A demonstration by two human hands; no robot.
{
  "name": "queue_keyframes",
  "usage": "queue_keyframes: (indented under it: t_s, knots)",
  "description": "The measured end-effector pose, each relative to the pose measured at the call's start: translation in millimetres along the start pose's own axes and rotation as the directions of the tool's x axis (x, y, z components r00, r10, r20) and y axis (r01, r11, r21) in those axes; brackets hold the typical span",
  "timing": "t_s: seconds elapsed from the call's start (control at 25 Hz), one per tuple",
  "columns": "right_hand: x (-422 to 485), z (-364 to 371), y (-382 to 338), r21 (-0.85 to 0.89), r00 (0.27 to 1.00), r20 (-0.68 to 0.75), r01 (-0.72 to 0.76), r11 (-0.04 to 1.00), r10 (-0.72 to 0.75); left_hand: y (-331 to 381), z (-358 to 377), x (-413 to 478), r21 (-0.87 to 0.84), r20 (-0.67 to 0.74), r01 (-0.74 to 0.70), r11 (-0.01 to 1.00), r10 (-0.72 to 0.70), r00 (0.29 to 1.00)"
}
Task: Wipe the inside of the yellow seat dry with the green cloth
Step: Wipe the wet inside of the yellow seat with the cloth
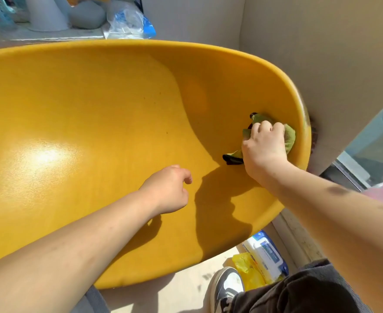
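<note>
The yellow seat (95, 114) fills almost everything in front of me, its curved bowl tipped toward me with the far rim close against the wall. My right hand (265, 147) is closed in a fist around the green cloth (289, 136), pressing it onto the inner wall of the seat just under the rim on that side; a dark-edged corner of the cloth trails out below my knuckles. My left hand (168, 190) holds nothing, fingers loosely curled, resting or hovering over the floor of the bowl a little short of the right one; I cannot tell whether it touches the plastic.

I judge I am in the middle of the wiping itself, working the side wall on my right. The broad floor beyond my left hand gleams in the sun, and I cannot say whether that shine is water or just glare. The next move calls for dragging the cloth down off the wall and across the bowl toward my left hand in overlapping strokes, keeping steady pressure so the bunched cloth stays flat against the curve.
</note>
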State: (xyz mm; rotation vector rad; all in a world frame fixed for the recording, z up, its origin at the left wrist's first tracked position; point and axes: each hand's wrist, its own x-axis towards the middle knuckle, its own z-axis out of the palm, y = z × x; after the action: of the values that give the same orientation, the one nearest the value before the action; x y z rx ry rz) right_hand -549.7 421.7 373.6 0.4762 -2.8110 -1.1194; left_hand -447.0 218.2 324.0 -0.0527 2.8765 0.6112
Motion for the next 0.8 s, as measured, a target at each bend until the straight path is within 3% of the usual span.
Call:
queue_keyframes:
  t_s: [0.08,0.16,0.28,0.32,0.4,0.48,0.56,0.68,0.8]
  knots:
    - [-21.8,7.4,-55.9,0.241,0.992,0.08,0.075,0.968,-0.097,-10.2,4.8,-2.7,0.017,0.037,0.003,1.0,-0.003,0.999]
    - [-33.3,-1.8,-90.5,0.464,0.942,0.195,0.155,0.872,-0.272,-18.2,12.9,-4.3,0.045,0.066,-0.012,0.999,0.009,0.998]
    - [-6.1,-22.6,-60.1,0.799,0.8,0.301,0.086,0.595,-0.519,-21.8,31.1,-3.8,0.065,0.053,-0.089,0.994,0.086,0.995]
    - [6.4,-21.7,-39.9,0.857,0.832,0.259,0.036,0.515,-0.49,-19.6,38.4,-2.1,0.084,0.021,-0.141,0.986,0.14,0.99]
    - [26.8,-14.0,-5.3,0.921,0.968,0.157,-0.072,0.383,-0.197,-5.4,49.9,5.0,0.185,0.002,-0.271,0.945,0.275,0.961]
    - [36.4,-2.6,-0.7,0.963,0.993,0.096,-0.11,0.248,0.068,9.3,60.0,17.4,0.226,0.068,-0.35,0.909,0.344,0.937]
    - [41.1,-3.6,-20.0,0.983,0.994,0.078,-0.09,0.159,0.082,11.3,62.9,31.4,0.242,0.096,-0.377,0.894,0.364,0.926]
    - [62.0,-1.5,-49.7,0.974,0.994,0.075,-0.091,0.21,0.082,-7.5,57.6,65.6,0.252,0.08,-0.416,0.874,0.409,0.909]
    - [83.5,-4.0,-64.1,0.956,0.977,-0.003,-0.06,0.288,0.214,-47.3,34.8,119.5,0.288,-0.027,-0.261,0.921,0.28,0.959]
